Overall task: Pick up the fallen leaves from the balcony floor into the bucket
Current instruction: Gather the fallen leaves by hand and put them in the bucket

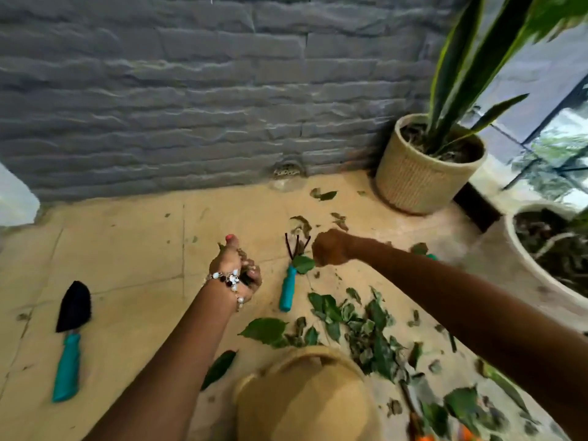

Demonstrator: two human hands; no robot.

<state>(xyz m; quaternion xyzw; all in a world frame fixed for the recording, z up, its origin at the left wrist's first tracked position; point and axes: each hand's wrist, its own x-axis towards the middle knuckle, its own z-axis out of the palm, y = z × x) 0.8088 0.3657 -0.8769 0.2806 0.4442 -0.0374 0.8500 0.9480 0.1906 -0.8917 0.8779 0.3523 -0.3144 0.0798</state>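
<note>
I judge this mid-gathering; my left hand [237, 272] curls round a few scraps; my right hand [331, 248] is fisted by the rake [291, 278], contents unclear; leaves [359, 323] litter the floor [127, 249] beside the bucket [305, 399]; next, drop these in.

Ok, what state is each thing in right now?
Left hand: curled, holding leaf bits.
Right hand: closed in a fist near the floor; contents not visible.
Bucket: on the floor, close below.
Leaves: scattered on the floor.
Hand rake: lying flat, a leaf on it.
Trowel: lying flat.
</note>
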